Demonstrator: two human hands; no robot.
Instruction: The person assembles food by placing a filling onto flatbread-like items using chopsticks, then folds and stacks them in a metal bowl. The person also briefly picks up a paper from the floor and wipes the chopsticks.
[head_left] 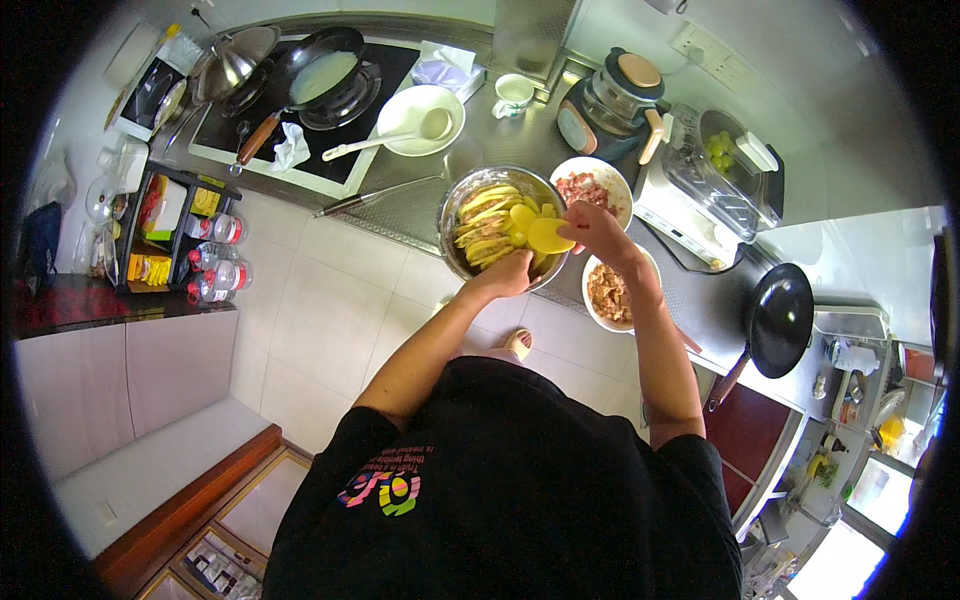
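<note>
A steel bowl at the counter's front edge holds a row of pale yellow slices with meat between them, and loose yellow slices that look like potato. At the bowl's right side, my right hand pinches a round yellow potato slice. My left hand reaches over the near rim, fingers closed down among the slices; what they grip is hidden. To the right stand a white bowl of pinkish chopped meat, partly behind my right hand, and a white bowl of browner meat, partly covered by my forearm.
On the hob at the back left sits a wok with pale contents. Beside it are a white bowl with a ladle, a mug and a long-handled utensil. A glass-jug appliance, clear container and black pan line the right.
</note>
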